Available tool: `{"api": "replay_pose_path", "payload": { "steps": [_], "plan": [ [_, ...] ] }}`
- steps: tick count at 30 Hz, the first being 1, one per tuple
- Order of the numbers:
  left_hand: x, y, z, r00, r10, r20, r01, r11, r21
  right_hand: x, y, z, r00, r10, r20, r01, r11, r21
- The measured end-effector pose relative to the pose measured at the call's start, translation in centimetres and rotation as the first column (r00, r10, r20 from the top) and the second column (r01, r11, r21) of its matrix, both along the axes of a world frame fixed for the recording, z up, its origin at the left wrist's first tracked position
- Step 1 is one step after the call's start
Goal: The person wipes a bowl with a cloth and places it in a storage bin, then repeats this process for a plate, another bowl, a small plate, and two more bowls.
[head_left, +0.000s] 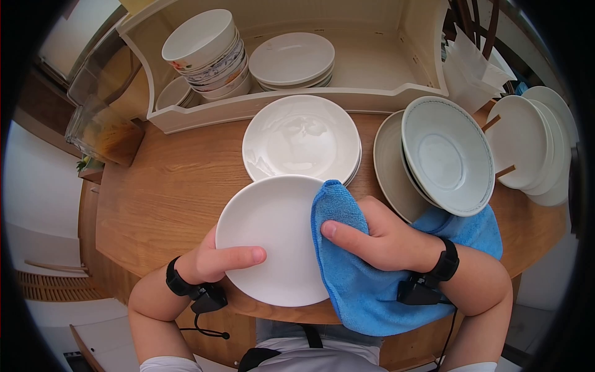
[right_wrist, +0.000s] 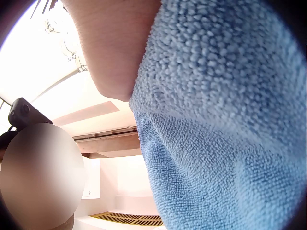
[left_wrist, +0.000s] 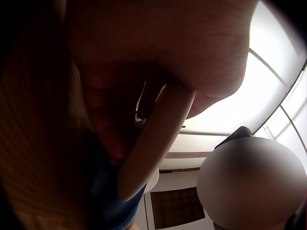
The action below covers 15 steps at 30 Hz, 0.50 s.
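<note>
Round white ceramic plate (head_left: 273,239) held over the near edge of the wooden table (head_left: 167,186), face up toward the head camera; round, no long axis. Left hand (head_left: 214,260) grips its left rim, thumb on top, fingers hidden beneath. Right hand (head_left: 381,239) presses a blue microfibre cloth (head_left: 365,291) over the right rim, which the cloth covers. Wrist views are blocked by palm and cloth.

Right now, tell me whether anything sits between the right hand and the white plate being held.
Yes: the blue cloth lies between the right hand and the white plate, folded over the plate's right edge. The left hand grips the plate directly, thumb on top.
</note>
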<state>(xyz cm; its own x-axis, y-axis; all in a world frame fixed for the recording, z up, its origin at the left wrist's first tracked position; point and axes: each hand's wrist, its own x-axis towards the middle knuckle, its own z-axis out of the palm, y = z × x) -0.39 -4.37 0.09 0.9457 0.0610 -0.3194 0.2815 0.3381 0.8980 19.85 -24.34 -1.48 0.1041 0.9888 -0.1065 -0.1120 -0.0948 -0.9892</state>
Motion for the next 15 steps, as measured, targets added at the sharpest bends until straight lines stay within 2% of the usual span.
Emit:
{"api": "replay_pose_path", "payload": {
  "steps": [15],
  "plan": [
    [-0.06, 0.05, 0.02, 1.0, -0.008, -0.006, 0.008, 1.0, 0.001, 0.01, 0.02, -0.1, 1.0, -0.005, 0.017, 0.005, 1.0, 0.013]
  ]
}}
